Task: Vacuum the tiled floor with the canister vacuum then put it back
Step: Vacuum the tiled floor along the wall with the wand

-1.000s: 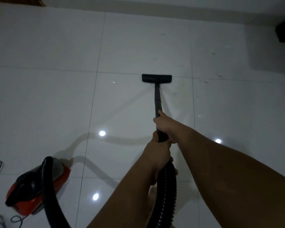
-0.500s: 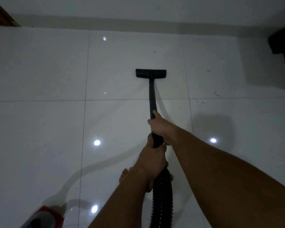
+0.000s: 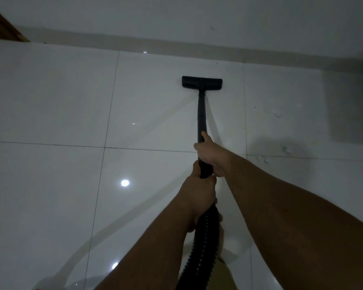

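Gripping the wand (image 3: 201, 114) two-handed: right hand (image 3: 211, 158) wrapped shut around it ahead, thumb laid up the tube; left hand (image 3: 199, 195) closed around it just behind, where the ribbed hose (image 3: 203, 243) begins. The hands are touching or nearly so. Wand's long axis runs almost straight away from the person, tilted down to the nozzle (image 3: 202, 82), which sits flat on the floor (image 3: 50, 101) well ahead of the grip, crossbar square to the wand and roughly parallel to the wall (image 3: 176, 17). Nozzle is near the wall but not touching. Right hand is nearer the nozzle, so it likely steers while the left pushes. Specks (image 3: 278, 113) lie right of the wand line; next stroke probably needs to shift rightward. Canister not in view.
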